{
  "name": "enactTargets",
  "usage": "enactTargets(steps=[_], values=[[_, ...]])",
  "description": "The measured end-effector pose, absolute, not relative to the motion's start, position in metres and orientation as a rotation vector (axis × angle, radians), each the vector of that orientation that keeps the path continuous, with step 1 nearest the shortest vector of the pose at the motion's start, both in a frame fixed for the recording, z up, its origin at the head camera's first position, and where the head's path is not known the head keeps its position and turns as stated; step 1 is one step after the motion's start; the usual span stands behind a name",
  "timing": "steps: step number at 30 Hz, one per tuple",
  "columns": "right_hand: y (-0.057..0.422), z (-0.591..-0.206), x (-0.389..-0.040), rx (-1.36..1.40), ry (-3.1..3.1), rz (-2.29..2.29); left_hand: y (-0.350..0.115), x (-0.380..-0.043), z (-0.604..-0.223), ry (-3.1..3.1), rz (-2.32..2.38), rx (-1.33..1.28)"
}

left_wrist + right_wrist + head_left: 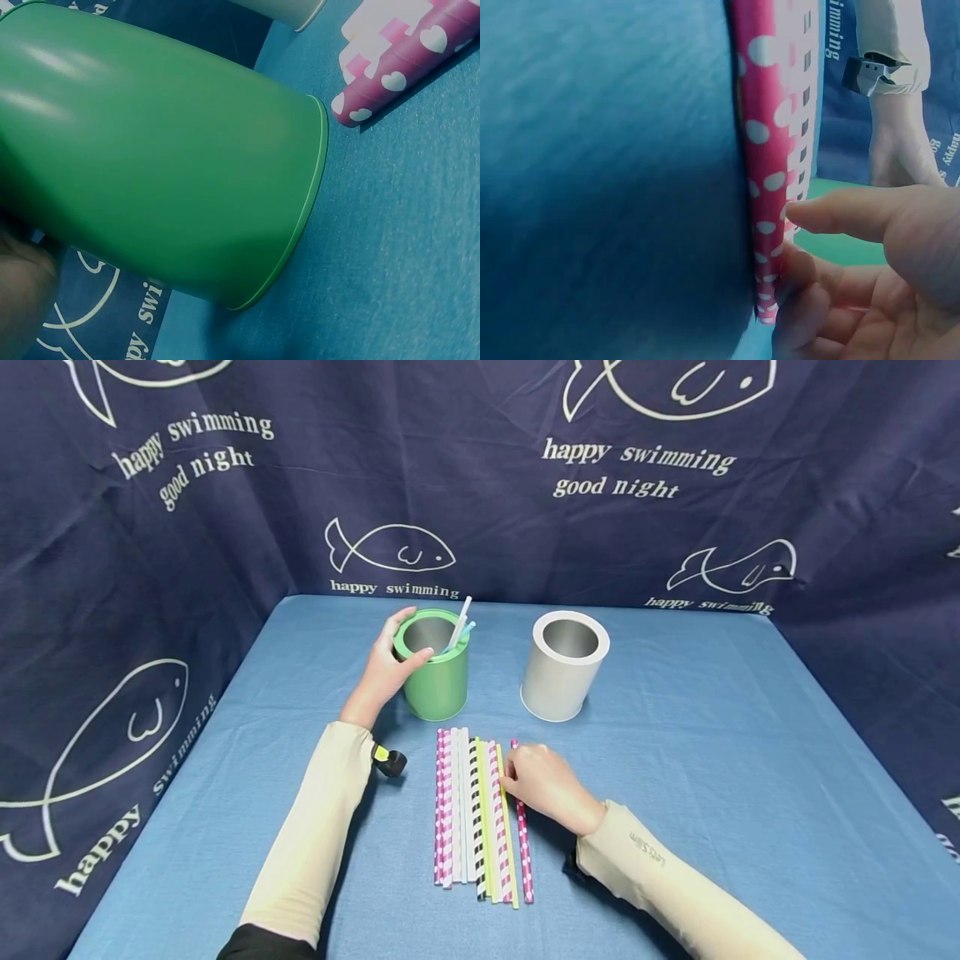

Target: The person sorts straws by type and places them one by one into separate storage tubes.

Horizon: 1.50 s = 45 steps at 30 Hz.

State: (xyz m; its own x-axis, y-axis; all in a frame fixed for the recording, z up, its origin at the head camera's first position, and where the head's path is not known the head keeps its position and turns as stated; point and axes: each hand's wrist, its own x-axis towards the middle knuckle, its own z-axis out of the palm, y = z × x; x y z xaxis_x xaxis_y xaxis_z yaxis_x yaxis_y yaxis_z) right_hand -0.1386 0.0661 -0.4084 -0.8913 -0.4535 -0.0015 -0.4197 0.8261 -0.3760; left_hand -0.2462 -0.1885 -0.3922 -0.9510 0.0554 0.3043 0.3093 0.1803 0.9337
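Observation:
My left hand (386,664) holds the rim of a green can (437,689), thumb at the front and fingers around its left side. Several drinking straws (462,620), pale and light blue, stand inside, leaning right. My right hand (542,777) is over the right end of a row of paper straws (480,827). Its thumb and index finger reach down at a yellow straw (510,852) and a pink dotted straw (767,180), a small gap between them. Part of their tips is hidden behind the dotted straw, so I cannot tell whether they pinch anything.
A white can (558,681) stands to the right of the green one. The straws in the row lie side by side on a blue cloth (675,760), striped, dotted and plain. Dark blue fabric (510,527) with fish drawings hangs behind and at both sides.

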Motion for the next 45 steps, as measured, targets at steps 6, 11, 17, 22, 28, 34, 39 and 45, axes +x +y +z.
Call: enactTargets(steps=[6, 11, 17, 22, 28, 34, 39, 45], values=[[0.063, -0.407, -0.141, -0.583, 2.866, -0.500, -0.188, -0.247, -0.392, -2.258, -1.848, -0.363], [0.060, -0.409, -0.142, -0.539, 2.872, -0.473, -0.188, -0.247, -0.393, -2.254, -1.841, -0.369], [0.065, -0.412, -0.142, -0.461, 2.821, -0.661, -0.187, -0.247, -0.393, -2.256, -1.822, -0.368], [0.065, -0.412, -0.143, -0.473, 2.818, -0.689, -0.189, -0.248, -0.393, -2.235, -1.826, -0.381], [0.061, -0.413, -0.143, -0.495, 2.874, -0.602, -0.187, -0.240, -0.383, -2.275, -1.812, -0.348], [0.069, -0.420, -0.143, -0.376, 2.711, -0.988, -0.182, -0.227, -0.370, -2.293, -1.821, -0.347], [0.078, -0.421, -0.146, -0.113, 2.379, -1.425, -0.186, -0.236, -0.380, -2.272, -1.819, -0.347], [0.083, -0.417, -0.144, 0.032, 2.136, -1.673, -0.189, -0.246, -0.393, -2.269, -1.808, -0.349]])
